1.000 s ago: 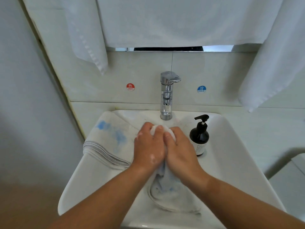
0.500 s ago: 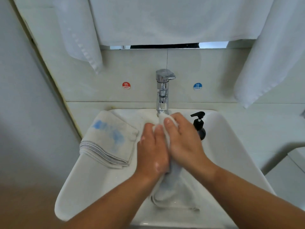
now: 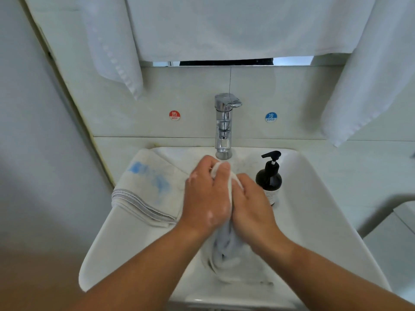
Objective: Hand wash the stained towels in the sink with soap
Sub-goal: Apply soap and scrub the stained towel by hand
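Over the white sink (image 3: 318,221), my left hand (image 3: 207,194) and my right hand (image 3: 252,205) press a wet white towel (image 3: 226,254) between them. Its lower part hangs down into the basin, and a small bunch sticks out above my fingers. Soap foam dots the back of my left hand. A second towel (image 3: 148,187), folded, with blue stains and a grey striped edge, lies on the sink's left rim. The dark pump soap bottle (image 3: 269,178) stands just right of my right hand.
A chrome tap (image 3: 224,126) rises behind my hands, with a red HOT sticker (image 3: 174,115) and a blue COLD sticker (image 3: 271,117) on the tiles. White towels (image 3: 235,25) hang above and at both sides. A wall (image 3: 33,131) runs close along the left.
My left hand has slid forward toward the tap while my right hand drew back toward me, rubbing the towel between them. The soap bottle is uncovered again.
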The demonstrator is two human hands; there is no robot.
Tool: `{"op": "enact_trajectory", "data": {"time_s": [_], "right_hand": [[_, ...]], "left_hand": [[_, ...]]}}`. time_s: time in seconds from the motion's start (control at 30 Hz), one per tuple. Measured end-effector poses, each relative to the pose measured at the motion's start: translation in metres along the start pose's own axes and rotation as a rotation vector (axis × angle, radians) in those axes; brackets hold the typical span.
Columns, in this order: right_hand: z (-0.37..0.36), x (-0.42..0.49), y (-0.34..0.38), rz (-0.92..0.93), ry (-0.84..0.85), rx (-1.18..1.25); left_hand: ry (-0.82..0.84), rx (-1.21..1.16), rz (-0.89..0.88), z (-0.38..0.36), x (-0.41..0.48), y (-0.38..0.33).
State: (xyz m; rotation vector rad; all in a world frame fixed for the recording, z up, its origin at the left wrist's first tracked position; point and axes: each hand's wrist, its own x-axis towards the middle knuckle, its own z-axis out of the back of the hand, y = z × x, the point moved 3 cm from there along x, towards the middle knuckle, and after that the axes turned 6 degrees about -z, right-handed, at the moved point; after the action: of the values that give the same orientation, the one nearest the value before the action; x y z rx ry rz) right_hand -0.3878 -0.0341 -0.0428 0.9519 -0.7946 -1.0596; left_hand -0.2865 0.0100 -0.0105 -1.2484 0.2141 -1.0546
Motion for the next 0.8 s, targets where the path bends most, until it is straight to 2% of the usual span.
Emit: {"op": "enact_trajectory", "data": {"time_s": [0.07, 0.13, 0.23, 0.3, 0.4, 0.47, 0.57, 0.63, 0.7, 0.8], "right_hand": [[-0.004, -0.017, 0.010, 0.090, 0.018, 0.016], [0.001, -0.009, 0.020, 0.176, -0.037, -0.015], [0.011, 0.022, 0.012, 0.038, -0.077, 0.032], [0.010, 0.018, 0.001, -0.047, -0.045, 0.054], [0.000, -0.016, 0.015, 0.078, 0.024, 0.008], [0.003, -0.020, 0.030, 0.189, 0.010, -0.012], [0.018, 0.012, 0.027, 0.109, -0.125, 0.043], [0.020, 0.019, 0.012, 0.013, -0.129, 0.095], [0.010, 0.003, 0.003, 0.005, -0.060, 0.061], [0.008, -0.016, 0.016, 0.110, -0.018, 0.075]], "left_hand": [[-0.089, 0.010, 0.121, 0.003, 0.008, 0.014], [-0.101, 0.008, 0.139, -0.004, -0.010, 0.016], [0.026, -0.082, -0.006, -0.011, -0.034, -0.008], [0.040, -0.029, -0.051, -0.008, -0.019, -0.010], [-0.077, -0.001, 0.120, 0.000, 0.011, 0.016], [-0.094, -0.040, 0.180, -0.003, 0.002, 0.025], [0.008, -0.106, 0.028, -0.010, -0.025, -0.001], [0.079, -0.082, -0.070, -0.008, -0.022, -0.018], [0.001, -0.044, -0.024, -0.004, -0.004, -0.012], [-0.161, -0.095, 0.150, 0.001, 0.002, 0.003]]}}
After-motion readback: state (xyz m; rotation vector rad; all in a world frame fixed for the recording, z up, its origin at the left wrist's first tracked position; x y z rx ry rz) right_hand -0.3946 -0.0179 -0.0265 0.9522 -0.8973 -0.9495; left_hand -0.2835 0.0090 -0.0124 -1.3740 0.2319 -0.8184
